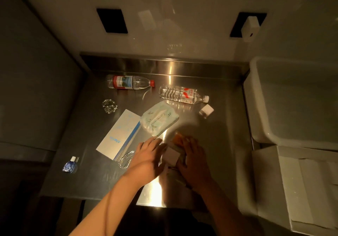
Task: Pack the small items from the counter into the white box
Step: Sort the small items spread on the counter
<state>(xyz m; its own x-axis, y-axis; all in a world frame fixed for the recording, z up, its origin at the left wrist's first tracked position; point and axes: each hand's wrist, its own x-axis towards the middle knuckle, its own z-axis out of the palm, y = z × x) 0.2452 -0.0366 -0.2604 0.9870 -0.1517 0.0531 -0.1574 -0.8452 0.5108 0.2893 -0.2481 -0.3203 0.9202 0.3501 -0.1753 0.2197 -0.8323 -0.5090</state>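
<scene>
Both hands lie low on the steel counter [215,144], on either side of a small pale square box [172,156]. My left hand [148,155] touches its left side with fingers stretched out. On the right side is my right hand [194,159], fingers straight and reaching over a blurred orange item [177,138]. Still on the counter are a tissue pack [159,121], a light blue flat carton [119,135], a silver chain [125,159], a bead bracelet [109,105], a white charger cube [206,111] and a small blue bottle [70,165]. An open white box [270,180] stands at lower right.
Two water bottles lie at the back of the counter, one with a red label [129,82] and one with a white cap [182,94]. A large white tub [256,107] sits beyond the counter's right edge. A white plug [250,28] hangs on the wall behind.
</scene>
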